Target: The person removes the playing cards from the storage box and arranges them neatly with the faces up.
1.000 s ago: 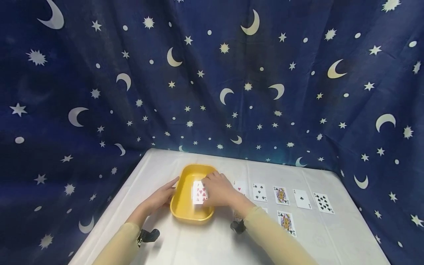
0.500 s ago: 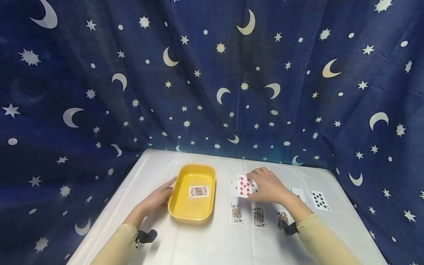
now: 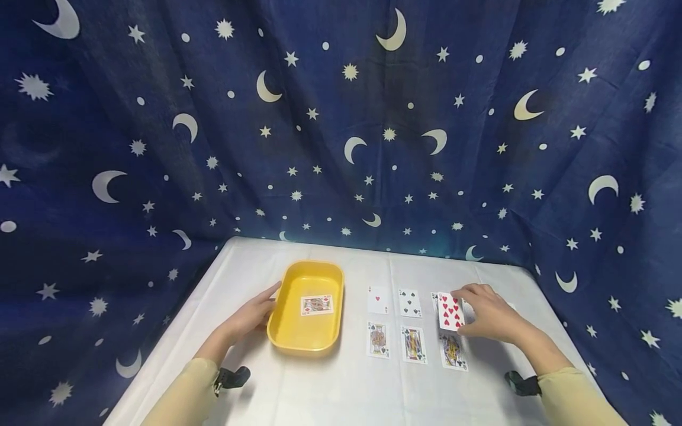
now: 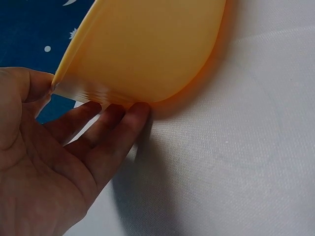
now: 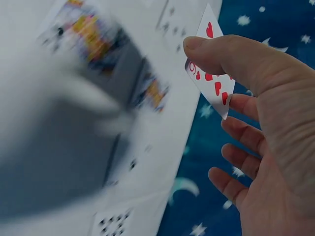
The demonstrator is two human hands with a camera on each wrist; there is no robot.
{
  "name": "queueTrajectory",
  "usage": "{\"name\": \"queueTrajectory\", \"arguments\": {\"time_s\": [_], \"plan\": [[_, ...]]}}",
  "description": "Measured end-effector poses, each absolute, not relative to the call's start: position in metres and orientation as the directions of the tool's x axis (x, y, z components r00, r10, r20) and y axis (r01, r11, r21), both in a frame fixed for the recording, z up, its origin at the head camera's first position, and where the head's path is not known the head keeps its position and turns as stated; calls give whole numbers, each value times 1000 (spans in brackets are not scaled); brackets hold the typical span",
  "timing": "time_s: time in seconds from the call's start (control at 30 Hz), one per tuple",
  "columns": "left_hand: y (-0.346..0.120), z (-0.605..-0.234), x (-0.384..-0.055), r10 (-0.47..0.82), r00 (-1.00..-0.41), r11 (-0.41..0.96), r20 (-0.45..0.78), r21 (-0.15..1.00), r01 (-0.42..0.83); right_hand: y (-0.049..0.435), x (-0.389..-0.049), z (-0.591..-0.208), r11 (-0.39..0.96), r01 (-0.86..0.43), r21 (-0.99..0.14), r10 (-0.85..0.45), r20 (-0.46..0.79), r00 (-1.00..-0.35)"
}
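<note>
In the head view my right hand (image 3: 492, 313) pinches a nine of hearts playing card (image 3: 451, 312) by its right edge, above the back row of cards. The right wrist view shows the thumb (image 5: 206, 53) across the face of the nine of hearts (image 5: 222, 96), with the other fingers loosely bent. At the left stands a yellow tray (image 3: 273, 331) with a face card with red diamonds (image 3: 317, 305) lying in it. My left hand (image 3: 250, 315) rests against the tray's left side. In the left wrist view its thumb touches the tray's rim, and its fingers (image 4: 120, 132) lie against the lower outer wall.
An ace of hearts (image 3: 378, 300) and a black number card (image 3: 409, 303) lie in the back row. Three face cards (image 3: 414, 344) form the row in front. More cards are partly hidden behind my right hand. A dark blue star-patterned cloth (image 3: 319, 148) rises behind the white table (image 3: 341, 390).
My right hand has carried the nine of hearts from the tray rightward, past the ace and the black card. The diamond face card underneath came into view. My left hand has stayed at the tray.
</note>
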State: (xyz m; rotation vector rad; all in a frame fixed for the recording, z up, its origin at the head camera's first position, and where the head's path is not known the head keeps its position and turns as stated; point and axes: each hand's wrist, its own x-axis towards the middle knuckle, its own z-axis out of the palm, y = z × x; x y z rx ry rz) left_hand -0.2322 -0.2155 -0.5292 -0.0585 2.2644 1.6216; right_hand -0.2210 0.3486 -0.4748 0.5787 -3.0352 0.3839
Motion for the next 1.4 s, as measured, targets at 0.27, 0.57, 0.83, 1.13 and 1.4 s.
{"name": "queueTrajectory", "arguments": {"time_s": [0.27, 0.57, 0.83, 1.13, 1.4], "plan": [[-215, -529, -234, 171, -937, 334, -306, 912, -237, 386, -201, -488, 923, -306, -234, -320, -24, -947], [-215, -530, -234, 160, -934, 365, -319, 898, -244, 407, -189, -502, 939, -291, -183, -310, -89, -946], [-215, -530, -234, 160, -934, 359, -320, 900, -246, 414, -180, -512, 936, -289, -200, -314, -108, -943], [-215, -529, -233, 167, -932, 357, -321, 901, -247, 418, -175, -519, 938, -266, -222, -301, -142, -943], [-215, -529, -234, 168, -933, 359, -317, 901, -242, 419, -174, -523, 945, -226, -237, -269, -169, -948]]}}
